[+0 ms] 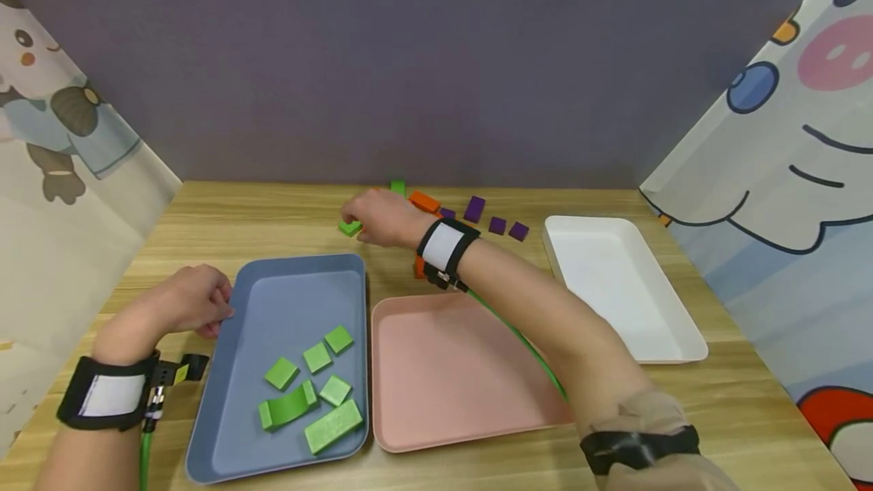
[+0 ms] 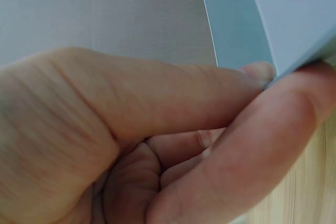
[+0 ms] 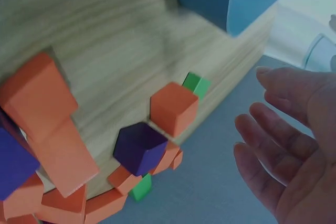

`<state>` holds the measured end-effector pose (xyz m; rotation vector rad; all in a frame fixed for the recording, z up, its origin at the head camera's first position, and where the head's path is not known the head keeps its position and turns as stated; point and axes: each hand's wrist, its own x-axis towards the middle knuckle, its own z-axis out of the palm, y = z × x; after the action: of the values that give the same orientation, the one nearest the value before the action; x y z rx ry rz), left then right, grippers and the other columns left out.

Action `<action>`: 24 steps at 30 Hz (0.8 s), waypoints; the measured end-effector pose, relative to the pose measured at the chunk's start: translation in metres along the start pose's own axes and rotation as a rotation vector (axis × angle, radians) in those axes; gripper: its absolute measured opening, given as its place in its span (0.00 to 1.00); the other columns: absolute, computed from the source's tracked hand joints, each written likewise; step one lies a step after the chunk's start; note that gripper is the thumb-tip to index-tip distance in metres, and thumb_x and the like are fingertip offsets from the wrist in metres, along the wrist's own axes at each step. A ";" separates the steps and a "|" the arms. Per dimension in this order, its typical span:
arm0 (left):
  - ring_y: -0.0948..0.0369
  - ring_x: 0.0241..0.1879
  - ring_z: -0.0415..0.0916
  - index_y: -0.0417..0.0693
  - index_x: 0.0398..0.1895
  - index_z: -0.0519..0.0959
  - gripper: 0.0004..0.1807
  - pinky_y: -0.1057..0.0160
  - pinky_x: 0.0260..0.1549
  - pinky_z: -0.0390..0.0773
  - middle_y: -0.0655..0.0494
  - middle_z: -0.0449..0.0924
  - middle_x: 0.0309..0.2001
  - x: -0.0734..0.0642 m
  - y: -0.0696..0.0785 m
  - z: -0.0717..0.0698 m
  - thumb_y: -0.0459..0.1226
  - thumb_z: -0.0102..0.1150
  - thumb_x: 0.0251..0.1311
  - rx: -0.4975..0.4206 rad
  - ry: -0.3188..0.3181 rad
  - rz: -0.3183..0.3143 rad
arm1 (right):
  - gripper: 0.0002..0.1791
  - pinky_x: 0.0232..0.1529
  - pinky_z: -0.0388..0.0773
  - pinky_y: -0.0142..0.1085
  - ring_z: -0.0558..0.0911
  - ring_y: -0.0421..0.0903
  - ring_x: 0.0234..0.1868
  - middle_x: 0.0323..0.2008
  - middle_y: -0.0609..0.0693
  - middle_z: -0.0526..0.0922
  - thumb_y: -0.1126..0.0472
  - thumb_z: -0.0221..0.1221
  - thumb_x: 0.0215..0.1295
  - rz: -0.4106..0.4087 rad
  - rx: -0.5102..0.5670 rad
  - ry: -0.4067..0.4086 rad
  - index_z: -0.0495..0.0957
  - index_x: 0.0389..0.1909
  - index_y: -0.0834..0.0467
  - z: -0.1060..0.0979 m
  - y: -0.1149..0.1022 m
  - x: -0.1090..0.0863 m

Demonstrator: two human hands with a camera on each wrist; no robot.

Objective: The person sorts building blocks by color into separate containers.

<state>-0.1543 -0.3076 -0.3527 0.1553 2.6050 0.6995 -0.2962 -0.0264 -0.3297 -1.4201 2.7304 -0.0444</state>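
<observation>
My left hand (image 1: 194,300) pinches the left rim of a blue-grey tray (image 1: 273,279) between thumb and index finger. The left wrist view shows the tray's rim (image 2: 236,19) at the fingertips. Several green blocks, among them cubes, a long block (image 1: 333,426) and a curved block (image 1: 289,406), lie in the tray. Beyond it, my right hand (image 1: 385,217) hovers close to a green block (image 1: 350,228) on the table. Its fingers are loosely bent with nothing between them in the right wrist view, where an orange cube (image 3: 173,108) and a purple block (image 3: 139,148) stand nearby.
A pink tray (image 1: 470,370) stands right of the blue-grey one, under my right forearm. Farther right is a white tray (image 1: 621,286). Orange blocks (image 1: 424,201), purple blocks (image 1: 474,208) and another green block (image 1: 398,188) lie toward the table's back, by a grey wall (image 1: 409,59).
</observation>
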 end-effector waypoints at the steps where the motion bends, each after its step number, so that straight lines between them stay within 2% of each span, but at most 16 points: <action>1: 0.61 0.23 0.80 0.18 0.43 0.71 0.13 0.61 0.24 0.84 0.45 0.80 0.26 0.000 0.000 0.000 0.25 0.56 0.61 -0.002 0.000 -0.001 | 0.15 0.53 0.79 0.38 0.81 0.45 0.51 0.51 0.49 0.84 0.59 0.66 0.62 0.006 0.000 -0.001 0.80 0.50 0.55 0.000 0.002 0.003; 10: 0.61 0.23 0.80 0.17 0.43 0.72 0.13 0.62 0.24 0.84 0.45 0.81 0.25 -0.002 0.001 -0.001 0.24 0.56 0.60 -0.009 0.007 0.002 | 0.20 0.54 0.80 0.39 0.81 0.47 0.55 0.56 0.48 0.82 0.58 0.66 0.63 0.067 -0.020 -0.041 0.78 0.56 0.53 0.008 0.006 0.024; 17: 0.61 0.22 0.79 0.22 0.39 0.73 0.09 0.62 0.23 0.83 0.49 0.79 0.22 -0.003 0.000 0.001 0.25 0.57 0.60 0.013 0.024 0.007 | 0.19 0.57 0.77 0.40 0.78 0.46 0.57 0.55 0.49 0.80 0.62 0.63 0.63 0.095 -0.043 -0.059 0.78 0.55 0.51 0.027 0.011 0.036; 20: 0.61 0.21 0.79 0.24 0.37 0.73 0.08 0.62 0.23 0.83 0.49 0.79 0.22 -0.003 0.001 0.002 0.25 0.57 0.59 0.013 0.026 0.004 | 0.22 0.61 0.75 0.40 0.76 0.47 0.62 0.61 0.49 0.77 0.62 0.60 0.65 0.101 -0.046 -0.075 0.75 0.60 0.49 0.037 0.015 0.039; 24: 0.61 0.21 0.80 0.22 0.39 0.73 0.09 0.62 0.23 0.83 0.49 0.79 0.22 -0.002 0.001 0.002 0.25 0.57 0.59 0.009 0.029 0.005 | 0.29 0.68 0.70 0.40 0.70 0.49 0.71 0.71 0.49 0.68 0.61 0.57 0.69 0.106 -0.058 -0.122 0.66 0.70 0.48 0.045 0.019 0.041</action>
<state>-0.1515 -0.3059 -0.3531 0.1557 2.6370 0.6973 -0.3327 -0.0490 -0.3770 -1.2450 2.7218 0.1230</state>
